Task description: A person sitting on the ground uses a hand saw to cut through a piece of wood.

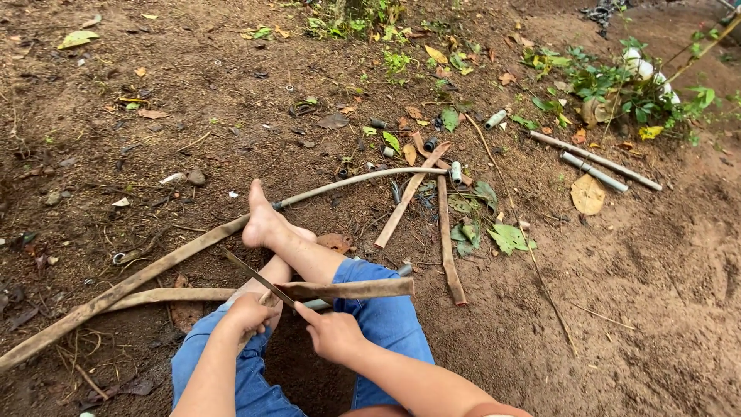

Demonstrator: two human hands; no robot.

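Head view looks down on a person sitting on bare brown soil in blue jeans, legs stretched forward, one bare foot pressing on a long flattened hose. The left hand has its fingers curled tight around the handle end of a thin dark blade, which slants up and away to the left. The right hand grips a short flat strip of brown hose that lies across the knees, its fingers closed on the near end. The blade crosses that strip just beside both hands. Cut strips and grey pipe pieces lie scattered further out among fallen leaves.
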